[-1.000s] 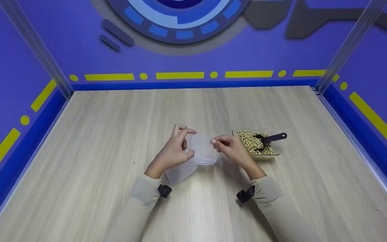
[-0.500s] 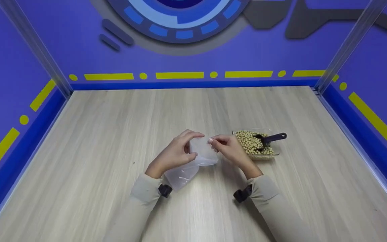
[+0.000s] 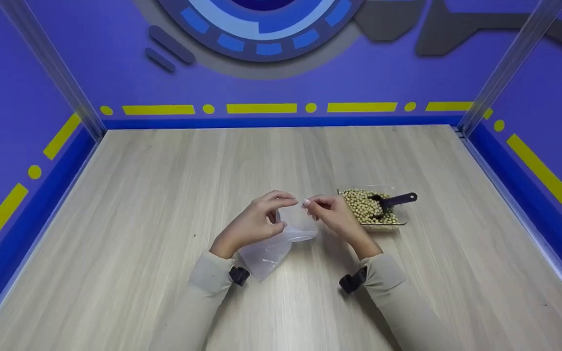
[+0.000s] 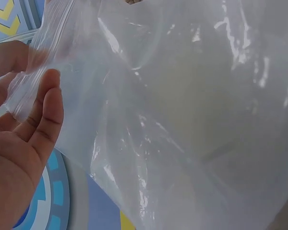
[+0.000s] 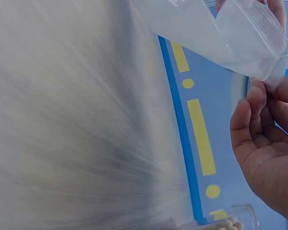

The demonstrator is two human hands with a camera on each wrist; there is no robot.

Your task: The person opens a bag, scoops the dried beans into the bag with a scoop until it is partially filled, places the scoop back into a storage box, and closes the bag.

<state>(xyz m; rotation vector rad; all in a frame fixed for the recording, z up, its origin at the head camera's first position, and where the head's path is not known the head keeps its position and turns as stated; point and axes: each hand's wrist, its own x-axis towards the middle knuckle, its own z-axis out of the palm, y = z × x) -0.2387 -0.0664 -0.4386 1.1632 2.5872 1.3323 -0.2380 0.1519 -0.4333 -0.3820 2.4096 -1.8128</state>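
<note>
A purple wall point(image 3: 90, 58) with yellow dashes backs a pale wooden table point(image 3: 173, 180), and I have a clear plastic bag point(image 3: 266, 257) between both hands over the middle of it. The left hand point(image 3: 251, 223) curves round the bag's mouth, thumb and forefinger set apart; the right hand point(image 3: 337, 218) pinches a corner by the ridged zip point(image 5: 269, 38). The bag's lower part trails towards the person, slack and creased; I can't tell whether it touches the wood.

I take the step in hand to be spreading that mouth. To do it well, I'd want the right pinch on one layer only, close to the zip, drawing gently sideways while the left thumb and forefinger spread wider. A hard tug could stretch the thin film or let a slippery edge escape. Near the right hand stands a clear tub point(image 3: 381, 228) of beans point(image 3: 360, 204) with a black scoop point(image 3: 400, 199) in them, so I'd avoid wide swings of that wrist.
</note>
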